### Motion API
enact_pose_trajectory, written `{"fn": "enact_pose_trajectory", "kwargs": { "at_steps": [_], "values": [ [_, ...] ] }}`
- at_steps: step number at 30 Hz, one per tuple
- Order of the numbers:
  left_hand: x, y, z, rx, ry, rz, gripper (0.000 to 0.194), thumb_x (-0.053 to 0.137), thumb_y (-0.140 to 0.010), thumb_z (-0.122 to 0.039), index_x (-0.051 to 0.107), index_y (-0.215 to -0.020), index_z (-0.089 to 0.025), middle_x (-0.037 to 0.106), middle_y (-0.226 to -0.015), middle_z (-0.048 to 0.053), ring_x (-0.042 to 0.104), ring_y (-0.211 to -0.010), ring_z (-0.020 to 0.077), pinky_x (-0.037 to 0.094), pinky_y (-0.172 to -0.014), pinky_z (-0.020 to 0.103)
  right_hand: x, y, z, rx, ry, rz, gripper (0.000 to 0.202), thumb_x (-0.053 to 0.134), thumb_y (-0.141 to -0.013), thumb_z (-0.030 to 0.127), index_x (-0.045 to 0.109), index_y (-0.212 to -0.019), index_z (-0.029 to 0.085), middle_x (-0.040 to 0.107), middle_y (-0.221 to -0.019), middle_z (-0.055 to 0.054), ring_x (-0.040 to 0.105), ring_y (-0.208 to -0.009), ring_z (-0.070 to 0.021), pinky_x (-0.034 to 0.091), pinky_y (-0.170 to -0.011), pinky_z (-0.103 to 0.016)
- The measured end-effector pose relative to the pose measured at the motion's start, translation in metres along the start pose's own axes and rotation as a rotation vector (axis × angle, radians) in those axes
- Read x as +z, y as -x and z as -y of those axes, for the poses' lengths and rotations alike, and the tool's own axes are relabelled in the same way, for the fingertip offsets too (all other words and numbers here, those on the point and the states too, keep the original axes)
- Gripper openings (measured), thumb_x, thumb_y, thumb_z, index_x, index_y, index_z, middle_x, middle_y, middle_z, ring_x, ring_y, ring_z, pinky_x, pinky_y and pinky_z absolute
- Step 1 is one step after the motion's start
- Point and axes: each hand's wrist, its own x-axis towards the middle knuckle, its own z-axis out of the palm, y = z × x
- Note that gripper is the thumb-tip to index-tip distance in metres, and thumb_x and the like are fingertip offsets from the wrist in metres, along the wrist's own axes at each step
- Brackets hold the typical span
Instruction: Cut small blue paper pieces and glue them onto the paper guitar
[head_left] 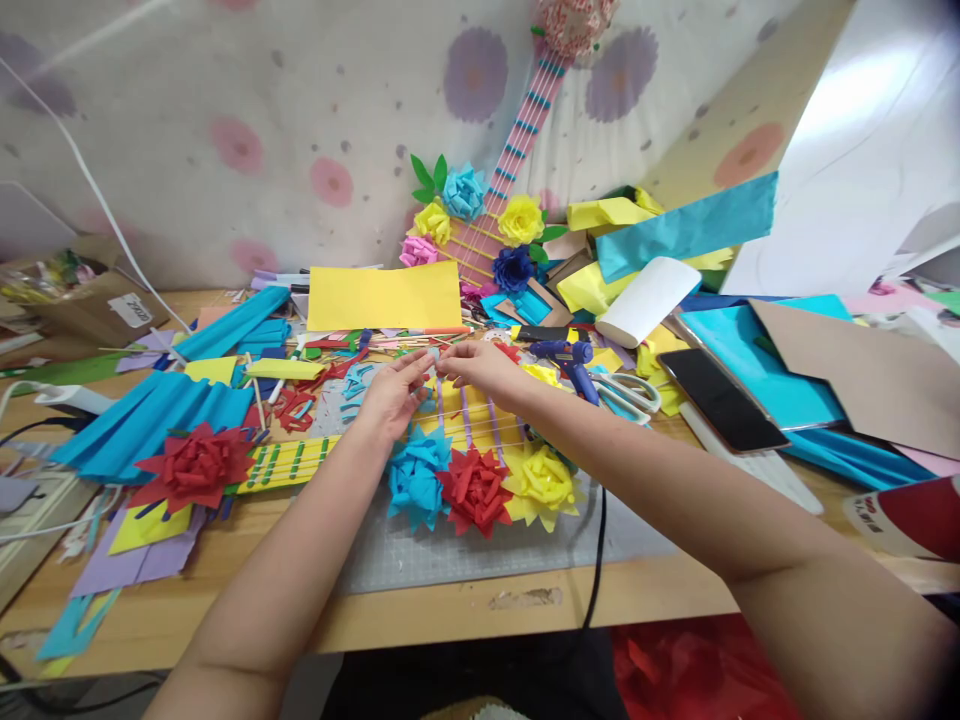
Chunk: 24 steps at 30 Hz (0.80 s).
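My left hand (396, 397) and my right hand (486, 371) meet fingertip to fingertip above a yellow paper guitar. Both are closed in a pinch. A tiny pale bluish bit shows at the left fingertips, too small to name. Along the guitar's near side sit a blue paper flower (420, 480), a red paper flower (477, 490) and a yellow paper flower (541, 484). Its yellow neck (289, 463), with green bars and strings, runs left to another red paper flower (196, 467). My hands and forearms hide part of the guitar body.
Right of my hands lie a blue glue gun (570, 362), scissors (630, 393) and a phone (721, 398). A cup (907, 515) is at the right edge. Behind, a pink paper guitar (517, 150) leans on the wall. Blue crepe paper (157, 425) lies left; a black cord (599, 560) crosses the table edge.
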Motion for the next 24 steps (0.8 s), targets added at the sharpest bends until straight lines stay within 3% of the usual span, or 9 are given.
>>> {"fn": "enact_pose_trajectory", "kwargs": {
  "at_steps": [8, 12, 14, 17, 19, 24],
  "values": [
    [-0.004, 0.000, -0.006, -0.007, -0.170, 0.011, 0.030, 0.078, -0.052, -0.013, 0.061, -0.078, -0.015, 0.057, -0.056, -0.005, 0.049, -0.045, 0.0044, 0.037, -0.039, 0.014, -0.008, -0.004, -0.002, 0.013, 0.063, 0.094, 0.009, 0.066, -0.062, 0.016, 0.059, -0.058, 0.016, 0.065, -0.066, -0.001, 0.052, -0.059, -0.0077, 0.043, -0.057, -0.020],
    [-0.003, 0.002, -0.008, -0.019, -0.189, 0.023, 0.030, 0.076, -0.051, -0.011, 0.058, -0.075, -0.015, 0.055, -0.054, -0.005, 0.047, -0.043, 0.0040, 0.033, -0.037, 0.014, -0.013, -0.002, -0.003, -0.022, 0.180, 0.191, 0.008, 0.063, -0.067, 0.024, 0.058, -0.065, 0.017, 0.065, -0.071, -0.002, 0.053, -0.062, -0.0099, 0.043, -0.059, -0.023],
    [-0.003, 0.002, -0.009, -0.043, -0.174, 0.025, 0.026, 0.075, -0.051, -0.010, 0.056, -0.068, -0.014, 0.051, -0.050, -0.006, 0.044, -0.041, 0.0031, 0.030, -0.035, 0.013, -0.017, 0.001, -0.004, -0.197, 0.389, 0.101, 0.010, 0.060, -0.070, 0.027, 0.058, -0.074, 0.018, 0.064, -0.077, -0.003, 0.053, -0.064, -0.0114, 0.042, -0.060, -0.025],
    [-0.002, 0.002, -0.010, -0.099, -0.152, 0.034, 0.018, 0.072, -0.055, -0.008, 0.055, -0.061, -0.012, 0.046, -0.047, -0.006, 0.041, -0.040, 0.0014, 0.026, -0.033, 0.010, -0.024, 0.005, -0.005, -0.663, 0.851, -0.088, 0.017, 0.057, -0.074, 0.022, 0.056, -0.091, 0.017, 0.062, -0.091, -0.006, 0.052, -0.075, -0.0155, 0.038, -0.064, -0.028],
    [-0.001, 0.003, -0.010, -0.138, -0.122, 0.026, 0.013, 0.069, -0.060, -0.007, 0.056, -0.061, -0.011, 0.047, -0.048, -0.005, 0.041, -0.039, 0.0007, 0.024, -0.031, 0.009, -0.026, 0.005, -0.006, -0.903, 1.109, -0.102, 0.017, 0.053, -0.078, 0.018, 0.056, -0.095, 0.017, 0.061, -0.097, -0.009, 0.052, -0.083, -0.0188, 0.036, -0.068, -0.030],
    [0.002, 0.005, -0.012, -0.237, -0.031, 0.044, 0.012, 0.061, -0.067, -0.005, 0.054, -0.061, -0.011, 0.045, -0.049, -0.005, 0.038, -0.036, -0.0008, 0.023, -0.029, 0.007, -0.022, 0.001, -0.006, -1.138, 1.424, -0.090, 0.019, 0.041, -0.089, 0.017, 0.060, -0.086, 0.018, 0.061, -0.092, -0.009, 0.049, -0.082, -0.0199, 0.031, -0.072, -0.034]
  ]
}}
